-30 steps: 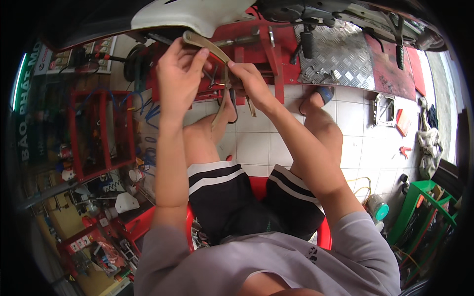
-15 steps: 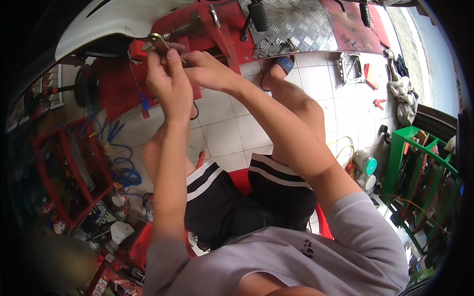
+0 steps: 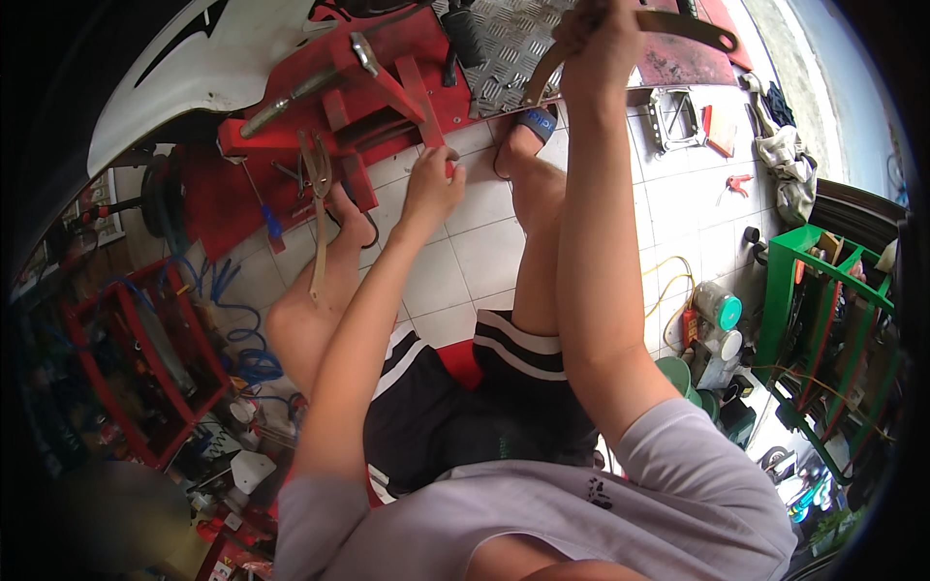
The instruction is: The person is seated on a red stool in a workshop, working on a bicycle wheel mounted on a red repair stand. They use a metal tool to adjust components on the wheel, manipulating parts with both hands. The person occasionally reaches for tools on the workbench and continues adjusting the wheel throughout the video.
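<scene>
My left hand (image 3: 432, 190) is closed, its fingers curled round the lower end of a red metal bar (image 3: 418, 108) that belongs to the red stand. Up at the top, my right hand (image 3: 599, 60) grips a flat brass-coloured metal holder tool (image 3: 688, 29); one arm of it ends in a hole, and a curved arm shows on the other side of the fist. To the left of my left hand, a two-pronged brassy tool (image 3: 318, 179) points its long handle down over my left shin. A silver threaded shaft (image 3: 291, 108) lies across the red stand behind it.
A blue-handled screwdriver (image 3: 271, 221) is on the red platform (image 3: 218, 184) at left. A red rack (image 3: 136, 358) and coiled blue hose (image 3: 257, 363) stand below it. At right are a square metal frame (image 3: 676, 121), a green shelf (image 3: 783, 281) and a teal-lidded jar (image 3: 719, 306).
My hands, together at the upper left before, have parted. The right hand has swung up and right with the holder tool; the left has moved right onto the red bar.
</scene>
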`<state>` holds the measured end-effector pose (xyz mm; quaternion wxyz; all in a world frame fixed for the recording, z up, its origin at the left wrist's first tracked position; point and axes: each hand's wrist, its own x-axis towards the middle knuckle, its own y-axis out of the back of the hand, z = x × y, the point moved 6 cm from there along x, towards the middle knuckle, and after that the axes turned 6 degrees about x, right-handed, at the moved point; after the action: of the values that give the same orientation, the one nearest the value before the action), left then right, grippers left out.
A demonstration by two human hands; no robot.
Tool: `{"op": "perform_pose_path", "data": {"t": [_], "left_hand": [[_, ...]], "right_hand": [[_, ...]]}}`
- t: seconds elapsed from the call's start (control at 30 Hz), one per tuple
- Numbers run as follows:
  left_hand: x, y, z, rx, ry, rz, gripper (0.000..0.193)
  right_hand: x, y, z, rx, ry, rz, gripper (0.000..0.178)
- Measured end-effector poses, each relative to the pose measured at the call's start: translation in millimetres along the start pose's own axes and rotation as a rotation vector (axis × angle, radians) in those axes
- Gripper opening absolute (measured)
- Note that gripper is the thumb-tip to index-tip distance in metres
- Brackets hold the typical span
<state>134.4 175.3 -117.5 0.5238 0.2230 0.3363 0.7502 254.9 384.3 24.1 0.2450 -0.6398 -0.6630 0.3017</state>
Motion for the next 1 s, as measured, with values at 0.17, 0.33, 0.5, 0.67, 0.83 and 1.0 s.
{"op": "perform_pose_path", "data": {"t": [0.17,0.33,0.5,0.67,0.83,1.0], "left_hand": [[70.7,-84.8,-14.0,0.064,-0.029,-0.027,0.021],[148.6,-137.1,-12.2,0.117,-0.250,0.151,0.026],[179.3,-160.0,-13.5,0.129,-0.021,-0.093,0.024],[168.4,-153.5,-18.3,0.305,-0.144,0.015,0.026],[110.2,-127.9,-26.3,0.180,0.001,-0.186,0.017],[15.0,-52.8,26.8,0.288,-0.191,-0.428,0.008]], "right_hand": [[19.1,32.5,-7.7,0.099,-0.058,0.232,0.023],[27.4,33.9,-9.8,0.017,-0.029,0.286,0.022],[23.2,32.6,-12.4,-0.057,-0.066,0.288,0.021],[24.0,20.2,-22.5,-0.091,-0.065,0.123,0.021],[20.4,-2.3,-9.7,-0.121,-0.134,-0.024,0.032],[11.0,-16.3,12.1,-0.145,-0.147,-0.109,0.031]]}}
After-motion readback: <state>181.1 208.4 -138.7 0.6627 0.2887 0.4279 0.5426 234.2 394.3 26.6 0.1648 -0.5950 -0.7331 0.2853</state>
